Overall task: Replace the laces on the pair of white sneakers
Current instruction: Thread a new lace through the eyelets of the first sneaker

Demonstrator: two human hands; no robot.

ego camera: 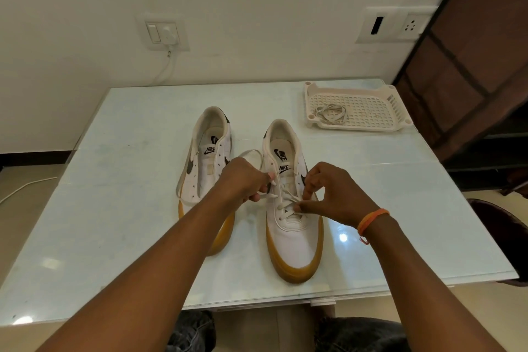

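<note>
Hands: left hand (243,180), right hand (334,194) pinch flat white lace (288,200) on gum-soled sneaker (297,237).

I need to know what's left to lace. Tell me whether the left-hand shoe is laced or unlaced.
Unlaced. The left-hand shoe shows bare eyelets, with a loose lace draped along its outer side.

Your hands crowd right sneaker (294,208) – left hand (243,180) fills gap toward left sneaker (205,168). Lace loop (253,156) lies in that gap behind your knuckles. Tabletop (114,208) left of left sneaker open. Bare strip between right sneaker and tray (357,107) – passable. Wall behind table blocks far reach.
</note>
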